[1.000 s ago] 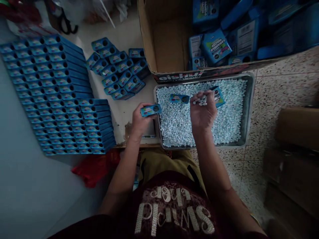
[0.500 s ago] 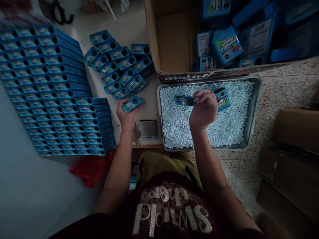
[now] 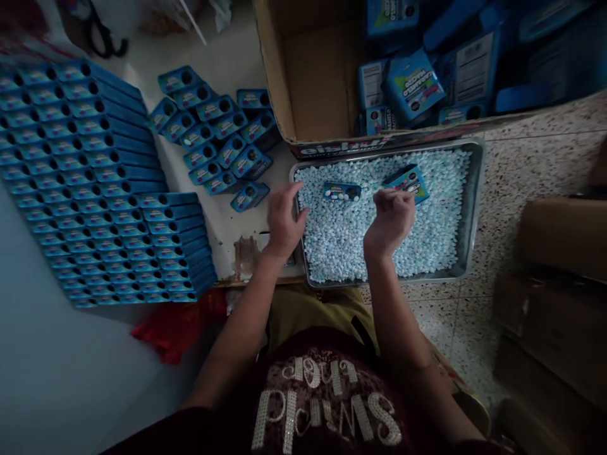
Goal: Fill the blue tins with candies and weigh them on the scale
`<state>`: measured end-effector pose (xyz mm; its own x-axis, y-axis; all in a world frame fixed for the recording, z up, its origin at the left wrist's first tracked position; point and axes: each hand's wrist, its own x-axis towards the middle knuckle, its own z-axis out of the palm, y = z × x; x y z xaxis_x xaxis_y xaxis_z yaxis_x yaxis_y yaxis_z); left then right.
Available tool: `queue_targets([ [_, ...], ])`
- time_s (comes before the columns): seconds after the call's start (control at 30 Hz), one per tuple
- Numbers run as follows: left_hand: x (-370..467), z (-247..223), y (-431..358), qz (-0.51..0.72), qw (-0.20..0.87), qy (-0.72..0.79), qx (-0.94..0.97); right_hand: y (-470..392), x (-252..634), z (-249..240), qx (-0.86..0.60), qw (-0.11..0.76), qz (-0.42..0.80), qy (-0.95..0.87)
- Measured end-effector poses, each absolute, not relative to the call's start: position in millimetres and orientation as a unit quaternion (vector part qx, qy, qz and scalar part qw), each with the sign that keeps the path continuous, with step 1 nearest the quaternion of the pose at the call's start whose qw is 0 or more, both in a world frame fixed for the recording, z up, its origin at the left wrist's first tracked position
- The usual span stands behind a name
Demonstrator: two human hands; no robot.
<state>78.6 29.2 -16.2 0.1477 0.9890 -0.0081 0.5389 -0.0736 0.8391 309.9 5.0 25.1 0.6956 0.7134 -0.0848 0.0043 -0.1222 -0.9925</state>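
Observation:
Over the left rim of a metal tray full of small pale blue candies, my left hand is open, fingers apart, holding nothing. My right hand hovers above the candies with its fingers pinched together; what they hold, if anything, I cannot make out. Just beyond those fingertips, a blue candy box lies on the candies, partly covered by the hand. Between both hands rests another blue box, with several white pieces on its face. A small blue box stands on the table left of my left hand.
Stacked blue boxes form a wall at the left. Several more boxes stand loosely grouped on the table. Behind the tray is a cardboard carton with blue packages. My left arm mostly hides a small scale. Black-handled scissors lie top left.
My left hand has let go of its small blue box beside the loose group and moved right to the tray. My right hand stays over the candies, its fingers now off the middle box.

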Motion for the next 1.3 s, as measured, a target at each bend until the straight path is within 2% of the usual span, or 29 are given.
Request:
queue_targets([
  [0.13, 140.2, -20.3, 76.8, 0.295, 0.409, 0.460, 0.731, -40.4, 323.8, 9.0, -0.794, 0.378, 0.242, -0.411],
  [0.23, 154.0, -4.0, 87.1, 0.274, 0.408, 0.397, 0.775, -61.1, 310.6, -3.4, -0.789, 0.216, 0.238, -0.524],
  [0.3, 149.4, 6.3, 81.9, 0.283, 0.410, 0.414, 0.762, -62.5, 296.6, -13.6, -0.787, 0.121, 0.243, -0.555],
  [0.37, 138.2, 10.1, 72.9, 0.301, 0.435, 0.463, 0.711, -57.1, 286.5, -24.8, -0.780, 0.063, 0.254, -0.569],
  [0.43, 124.2, 7.5, 64.0, 0.315, 0.471, 0.517, 0.641, -50.0, 285.2, -35.6, -0.758, 0.046, 0.286, -0.584],
  [0.5, 111.3, 2.1, 56.2, 0.324, 0.504, 0.551, 0.581, -44.6, 293.3, -43.1, -0.753, 0.073, 0.345, -0.556],
  [0.63, 98.7, -2.9, 44.1, 0.342, 0.539, 0.553, 0.535, -36.9, 320.0, -34.7, -0.759, 0.295, 0.505, -0.286],
  [0.73, 99.2, 0.4, 38.7, 0.347, 0.555, 0.540, 0.530, -27.4, 330.9, -4.5, -0.655, 0.450, 0.591, -0.139],
  [0.83, 101.5, 5.6, 35.4, 0.337, 0.567, 0.537, 0.526, -13.5, 329.1, 34.7, -0.520, 0.565, 0.637, -0.068],
  [0.93, 102.8, 11.5, 32.5, 0.311, 0.560, 0.539, 0.547, 1.5, 317.4, 67.3, -0.488, 0.609, 0.616, -0.111],
  [1.03, 105.1, 18.0, 29.6, 0.285, 0.508, 0.538, 0.610, 12.9, 300.6, 78.9, -0.475, 0.644, 0.572, -0.180],
  [1.2, 117.0, 26.5, 27.1, 0.262, 0.417, 0.530, 0.690, 19.4, 298.3, 39.2, -0.498, 0.669, 0.516, -0.195],
  [1.3, 122.6, 27.9, 26.9, 0.256, 0.372, 0.547, 0.705, 13.9, 321.6, 4.1, -0.537, 0.632, 0.530, -0.177],
])
